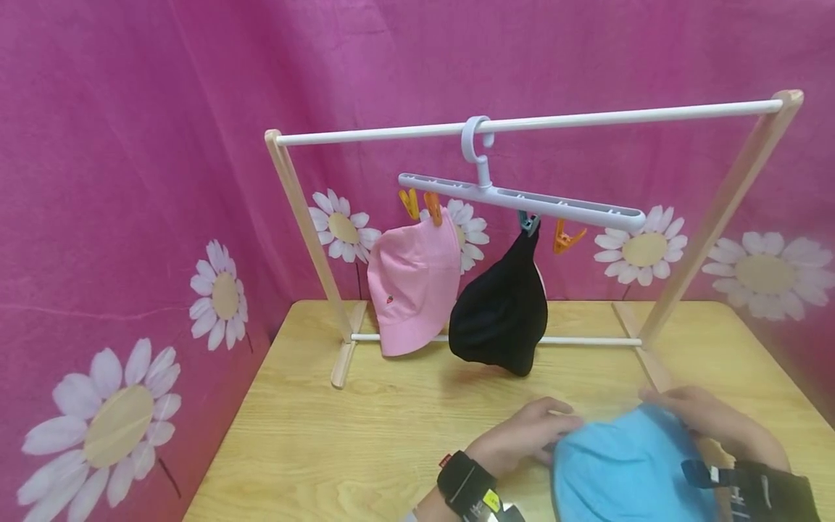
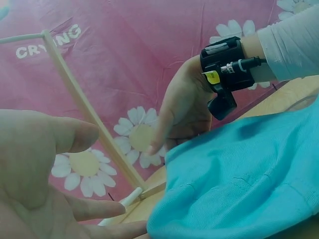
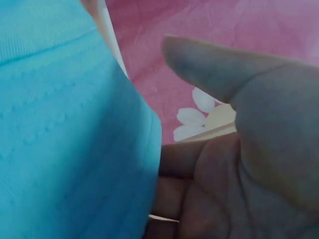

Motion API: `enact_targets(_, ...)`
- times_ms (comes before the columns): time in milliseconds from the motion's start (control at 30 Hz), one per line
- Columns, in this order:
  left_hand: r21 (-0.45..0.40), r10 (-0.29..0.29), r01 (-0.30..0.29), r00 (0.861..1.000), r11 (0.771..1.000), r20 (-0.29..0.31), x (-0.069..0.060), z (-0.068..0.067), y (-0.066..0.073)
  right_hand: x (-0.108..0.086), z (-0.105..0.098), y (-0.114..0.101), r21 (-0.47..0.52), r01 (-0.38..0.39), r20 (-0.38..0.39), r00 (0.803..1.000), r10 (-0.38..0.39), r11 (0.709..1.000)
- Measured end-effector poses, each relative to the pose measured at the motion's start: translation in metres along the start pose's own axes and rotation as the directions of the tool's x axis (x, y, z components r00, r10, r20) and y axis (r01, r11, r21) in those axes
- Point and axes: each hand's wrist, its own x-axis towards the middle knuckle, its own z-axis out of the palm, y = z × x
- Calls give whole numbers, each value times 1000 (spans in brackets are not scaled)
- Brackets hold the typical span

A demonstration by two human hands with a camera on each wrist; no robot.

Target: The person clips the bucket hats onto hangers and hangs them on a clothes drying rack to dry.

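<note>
A light blue cloth hat [image 1: 629, 464] with stitched rows on its brim lies near the front right of the table. Beside its left edge is my left hand [image 1: 528, 433], whose fingertips meet the hat's edge in the left wrist view while the thumb stands apart. On the other side my right hand [image 1: 714, 420] touches the hat. In the right wrist view, the fingers of that hand [image 3: 209, 189] pass behind the brim [image 3: 124, 149], and its thumb is lifted off the fabric. Neither hand pinches the hat. The fingertips behind the brim are hidden.
A wooden rack with a white top rod [image 1: 391, 133] stands behind the hands. From it hangs a grey clip hanger [image 1: 522, 199]. A pink bucket hat [image 1: 417, 283] and a black hat [image 1: 502, 308] hang from clips. A yellow clip [image 1: 409, 204] and an orange clip [image 1: 566, 237] hold nothing.
</note>
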Motion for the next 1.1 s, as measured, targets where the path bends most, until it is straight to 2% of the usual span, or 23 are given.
enact_targets(33, 0, 0, 0, 1000, 1000, 1, 0, -1, 0, 1, 1, 0, -17, 10, 5, 1000, -10, 1000)
enact_targets(100, 0, 8, -8, 1000, 1000, 6, 0, -3, 0, 0, 3, 0, -21, -27, 17, 999, 28, 999)
enact_targets(267, -4, 37, -37, 999, 999, 18, 0, -5, 1, -4, 4, 3, -23, -46, 18, 999, 46, 999)
enact_targets(400, -8, 36, -36, 999, 999, 3, 0, -3, 2, -2, 5, 6, -51, 38, 9, 999, -38, 998)
enact_targets(533, -12, 36, -36, 999, 999, -4, 1, -1, 1, 5, 4, 10, -75, 139, -6, 990, -140, 987)
enact_targets(700, 33, 48, -48, 999, 998, -3, 1, -3, 1, 9, 6, 7, -85, 276, -33, 959, -280, 957)
enact_targets(867, 131, 52, -47, 998, 990, -31, 0, -4, 2, 7, 9, -5, -59, 400, -94, 910, -404, 915)
enact_targets(967, 157, 80, -78, 997, 985, -9, 0, -5, 2, 5, 11, -12, -44, 431, -122, 893, -433, 901)
enact_targets(1100, 171, 134, -141, 989, 975, 57, 0, -7, -1, 2, 15, -21, -19, 468, -148, 872, -466, 883)
